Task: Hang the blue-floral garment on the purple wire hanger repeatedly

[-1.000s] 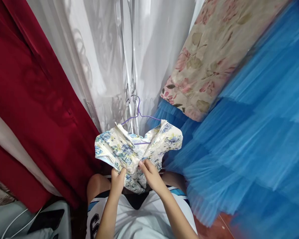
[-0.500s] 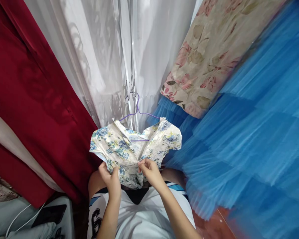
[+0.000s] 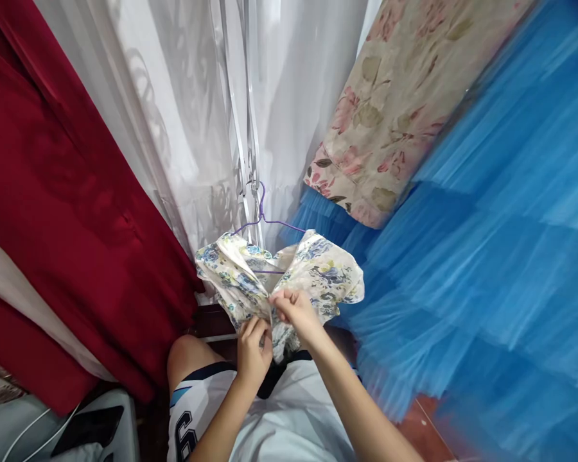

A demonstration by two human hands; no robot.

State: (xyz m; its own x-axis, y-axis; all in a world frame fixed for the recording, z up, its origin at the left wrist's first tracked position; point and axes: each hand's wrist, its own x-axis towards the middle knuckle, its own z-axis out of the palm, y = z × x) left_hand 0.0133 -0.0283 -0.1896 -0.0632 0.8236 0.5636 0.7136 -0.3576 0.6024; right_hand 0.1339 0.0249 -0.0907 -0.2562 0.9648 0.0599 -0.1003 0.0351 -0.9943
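Observation:
A cream short-sleeved garment with blue and yellow flowers, a floral blouse (image 3: 325, 269), hangs on a purple hanger (image 3: 261, 218) in front of my lap. Its front opens in a V at the neck. My right hand (image 3: 296, 313) pinches the front edge at the bottom of that V. Just below and to the left, my left hand (image 3: 254, 350) has its fingers curled over the front of the blouse, gripping the cloth near the opening. The lower part of the blouse is bunched and partly hidden behind my hands.
White sheer curtains (image 3: 293, 83) with ribbons hang straight ahead. A dark red curtain (image 3: 87, 212) falls on the left, with a grey plastic bin (image 3: 130, 423) below it. To the right are a pink floral cloth (image 3: 361, 147) and layered blue tulle (image 3: 467, 256).
My left hand has moved right, from the blouse's left side to its front opening. The left sleeve has been drawn inward and the cloth bunches more. My right hand keeps its pinch, slightly higher.

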